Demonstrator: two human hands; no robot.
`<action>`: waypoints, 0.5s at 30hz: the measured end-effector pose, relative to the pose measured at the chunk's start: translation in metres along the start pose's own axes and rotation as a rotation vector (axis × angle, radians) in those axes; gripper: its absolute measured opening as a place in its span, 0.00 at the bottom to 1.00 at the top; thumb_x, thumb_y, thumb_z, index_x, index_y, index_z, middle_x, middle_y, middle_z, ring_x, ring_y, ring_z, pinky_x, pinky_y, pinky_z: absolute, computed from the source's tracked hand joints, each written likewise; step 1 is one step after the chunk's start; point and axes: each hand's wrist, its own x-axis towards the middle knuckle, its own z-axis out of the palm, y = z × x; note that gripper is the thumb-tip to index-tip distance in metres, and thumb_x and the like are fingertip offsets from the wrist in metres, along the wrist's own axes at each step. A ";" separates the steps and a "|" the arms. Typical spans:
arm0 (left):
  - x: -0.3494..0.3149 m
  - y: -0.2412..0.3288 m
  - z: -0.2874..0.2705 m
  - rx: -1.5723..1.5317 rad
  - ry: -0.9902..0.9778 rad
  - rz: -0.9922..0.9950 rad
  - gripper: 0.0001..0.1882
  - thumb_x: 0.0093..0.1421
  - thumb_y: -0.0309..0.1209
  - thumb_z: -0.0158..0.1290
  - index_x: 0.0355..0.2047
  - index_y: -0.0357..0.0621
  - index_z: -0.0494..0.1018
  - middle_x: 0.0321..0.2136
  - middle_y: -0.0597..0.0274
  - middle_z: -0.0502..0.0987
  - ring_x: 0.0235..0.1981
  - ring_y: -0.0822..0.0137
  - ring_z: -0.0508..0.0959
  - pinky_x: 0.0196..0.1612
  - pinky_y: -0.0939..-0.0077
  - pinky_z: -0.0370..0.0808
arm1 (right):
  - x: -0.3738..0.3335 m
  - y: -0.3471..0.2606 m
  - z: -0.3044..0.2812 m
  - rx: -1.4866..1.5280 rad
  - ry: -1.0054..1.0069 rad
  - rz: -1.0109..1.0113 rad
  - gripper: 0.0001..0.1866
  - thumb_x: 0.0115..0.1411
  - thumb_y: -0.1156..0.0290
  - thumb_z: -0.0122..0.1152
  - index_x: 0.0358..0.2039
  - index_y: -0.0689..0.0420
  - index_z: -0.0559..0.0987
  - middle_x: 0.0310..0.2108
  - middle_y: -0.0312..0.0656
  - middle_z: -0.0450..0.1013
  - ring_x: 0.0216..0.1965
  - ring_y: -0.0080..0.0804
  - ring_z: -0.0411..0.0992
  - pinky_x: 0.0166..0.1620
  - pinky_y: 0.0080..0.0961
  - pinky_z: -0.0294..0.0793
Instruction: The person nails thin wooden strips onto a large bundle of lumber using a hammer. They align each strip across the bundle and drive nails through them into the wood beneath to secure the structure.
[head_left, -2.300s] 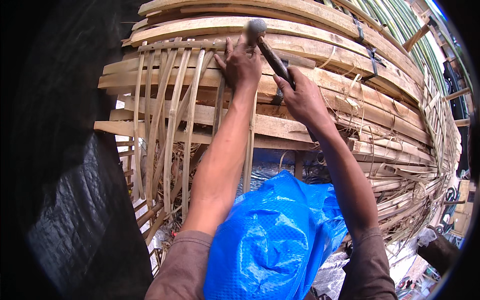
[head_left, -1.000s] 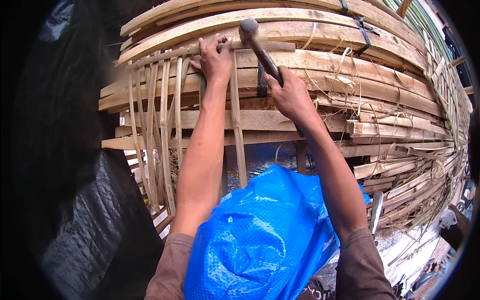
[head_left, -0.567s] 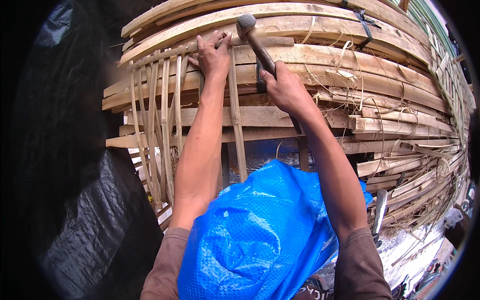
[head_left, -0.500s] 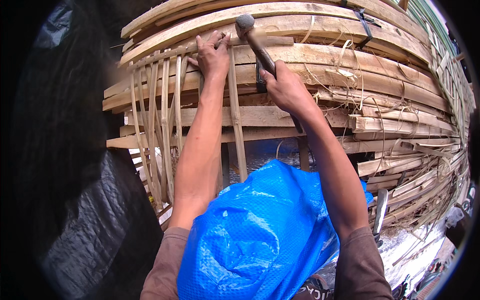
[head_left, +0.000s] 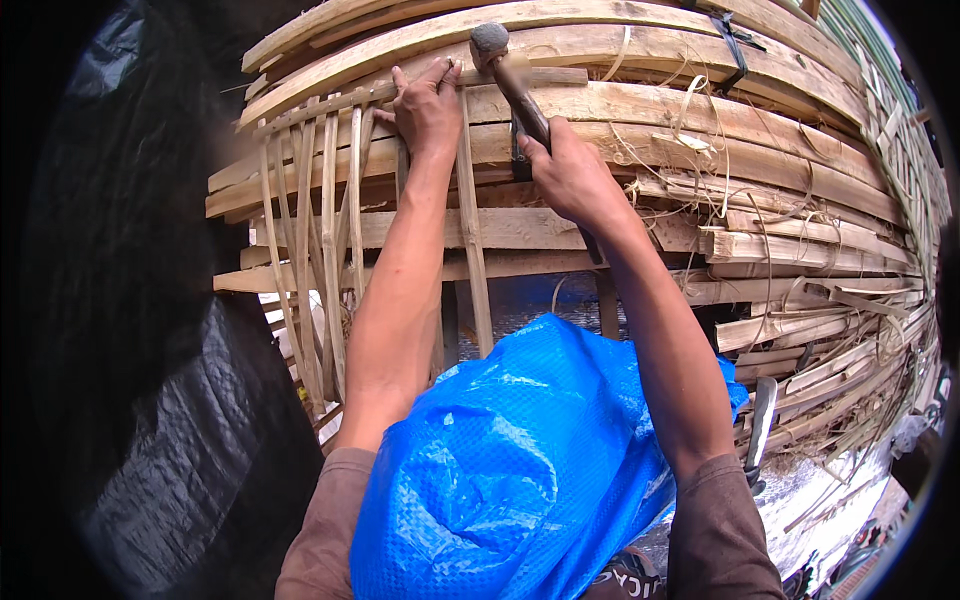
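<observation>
My right hand is wrapped round the handle of a hammer, whose head is raised to the right of my left fingers and above the wood. My left hand grips a thin wooden crosspiece, its fingertips on the upper edge. Whether a nail is between those fingers is too small to tell. Several narrow upright slats run down from the crosspiece on the left, and one slat comes down just right of my left wrist.
Long stacked wooden strips lie behind the slats, with curled shavings on the right. Blue plastic sheeting covers my lap. A blade stands by my right elbow. Black plastic sheeting hangs at the left.
My left fingers have shifted slightly on the crosspiece. The hammer stays raised in almost the same spot, and the blue sheeting has moved a little.
</observation>
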 end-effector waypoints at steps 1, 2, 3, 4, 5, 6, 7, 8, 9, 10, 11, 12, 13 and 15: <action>-0.001 0.005 0.000 0.007 0.003 0.010 0.16 0.62 0.49 0.55 0.46 0.63 0.81 0.49 0.73 0.80 0.66 0.51 0.63 0.65 0.26 0.35 | 0.000 0.000 -0.001 0.001 0.002 0.000 0.23 0.67 0.55 0.49 0.44 0.68 0.69 0.37 0.73 0.73 0.45 0.71 0.71 0.49 0.56 0.67; -0.004 0.009 0.000 0.024 0.054 0.046 0.14 0.62 0.48 0.55 0.45 0.63 0.81 0.46 0.71 0.81 0.65 0.49 0.64 0.65 0.25 0.38 | 0.000 0.000 -0.002 0.002 0.005 -0.001 0.24 0.67 0.55 0.50 0.43 0.68 0.69 0.37 0.73 0.73 0.44 0.71 0.71 0.49 0.55 0.68; -0.004 0.010 0.001 0.018 0.060 0.070 0.14 0.62 0.47 0.55 0.45 0.63 0.81 0.45 0.70 0.82 0.65 0.48 0.64 0.65 0.25 0.38 | -0.001 -0.001 -0.004 0.004 0.001 0.008 0.24 0.67 0.55 0.50 0.43 0.68 0.69 0.37 0.73 0.73 0.44 0.70 0.72 0.49 0.55 0.68; -0.004 0.008 0.001 0.015 0.069 0.088 0.14 0.62 0.47 0.55 0.44 0.63 0.81 0.45 0.69 0.82 0.65 0.48 0.64 0.65 0.24 0.38 | -0.001 -0.004 -0.005 0.004 -0.008 0.014 0.24 0.66 0.55 0.50 0.43 0.68 0.69 0.37 0.73 0.73 0.44 0.70 0.72 0.49 0.55 0.68; -0.004 0.005 0.002 0.012 0.078 0.107 0.13 0.62 0.47 0.55 0.44 0.62 0.81 0.44 0.68 0.82 0.64 0.47 0.64 0.65 0.24 0.38 | -0.001 -0.006 -0.006 0.005 -0.016 0.020 0.24 0.66 0.54 0.50 0.43 0.68 0.69 0.37 0.73 0.73 0.44 0.69 0.72 0.48 0.54 0.68; -0.006 0.003 0.003 0.087 0.109 0.143 0.14 0.62 0.46 0.55 0.44 0.60 0.81 0.43 0.64 0.82 0.62 0.44 0.68 0.67 0.29 0.39 | -0.001 -0.006 -0.005 -0.009 -0.012 0.021 0.24 0.66 0.54 0.50 0.43 0.67 0.69 0.36 0.72 0.73 0.44 0.69 0.72 0.48 0.54 0.68; -0.005 0.000 0.004 0.063 0.117 0.188 0.14 0.62 0.46 0.55 0.44 0.59 0.80 0.43 0.63 0.82 0.61 0.43 0.69 0.67 0.31 0.41 | 0.001 -0.004 -0.004 -0.035 -0.001 0.010 0.24 0.67 0.54 0.50 0.42 0.67 0.70 0.35 0.69 0.73 0.41 0.65 0.73 0.46 0.52 0.69; -0.004 -0.002 0.006 0.040 0.126 0.233 0.14 0.62 0.45 0.55 0.44 0.58 0.80 0.42 0.62 0.82 0.59 0.42 0.70 0.68 0.34 0.43 | 0.002 -0.002 -0.003 -0.060 0.010 -0.001 0.24 0.67 0.53 0.50 0.41 0.67 0.70 0.33 0.66 0.74 0.38 0.62 0.74 0.44 0.50 0.69; -0.002 -0.005 0.007 0.017 0.135 0.278 0.13 0.62 0.44 0.55 0.44 0.57 0.80 0.42 0.61 0.82 0.58 0.42 0.71 0.69 0.37 0.45 | 0.003 -0.002 -0.002 -0.084 0.021 -0.012 0.24 0.67 0.53 0.50 0.40 0.66 0.70 0.32 0.64 0.74 0.36 0.58 0.75 0.41 0.48 0.70; -0.001 -0.005 0.006 0.059 0.132 0.308 0.14 0.62 0.45 0.55 0.44 0.59 0.81 0.47 0.49 0.79 0.55 0.40 0.73 0.64 0.48 0.61 | 0.003 -0.002 -0.002 -0.089 0.029 -0.018 0.23 0.67 0.53 0.50 0.41 0.66 0.70 0.32 0.63 0.74 0.35 0.57 0.75 0.41 0.48 0.70; -0.002 -0.005 0.005 0.044 0.138 0.306 0.14 0.62 0.44 0.55 0.44 0.57 0.81 0.46 0.46 0.79 0.54 0.39 0.73 0.61 0.49 0.64 | 0.002 -0.001 -0.001 -0.093 0.035 -0.016 0.23 0.68 0.53 0.50 0.41 0.66 0.70 0.31 0.63 0.74 0.35 0.57 0.75 0.41 0.48 0.70; -0.003 -0.003 0.005 0.029 0.143 0.304 0.14 0.62 0.44 0.56 0.43 0.54 0.81 0.46 0.43 0.78 0.53 0.38 0.74 0.59 0.49 0.68 | 0.001 -0.001 0.000 -0.096 0.042 -0.014 0.23 0.68 0.53 0.50 0.41 0.66 0.70 0.31 0.63 0.74 0.35 0.56 0.75 0.41 0.48 0.71; -0.004 0.001 0.003 0.017 0.150 0.304 0.14 0.62 0.43 0.56 0.43 0.52 0.81 0.46 0.39 0.78 0.52 0.36 0.74 0.56 0.50 0.71 | 0.001 -0.001 0.001 -0.096 0.049 -0.014 0.23 0.68 0.53 0.50 0.41 0.65 0.70 0.31 0.62 0.74 0.35 0.56 0.75 0.41 0.47 0.71; -0.004 0.006 0.001 0.051 0.180 0.344 0.11 0.60 0.38 0.59 0.39 0.47 0.81 0.46 0.38 0.77 0.48 0.41 0.77 0.52 0.51 0.74 | -0.002 -0.004 0.000 -0.051 0.033 -0.001 0.24 0.67 0.54 0.49 0.43 0.67 0.70 0.35 0.69 0.73 0.42 0.65 0.72 0.46 0.52 0.68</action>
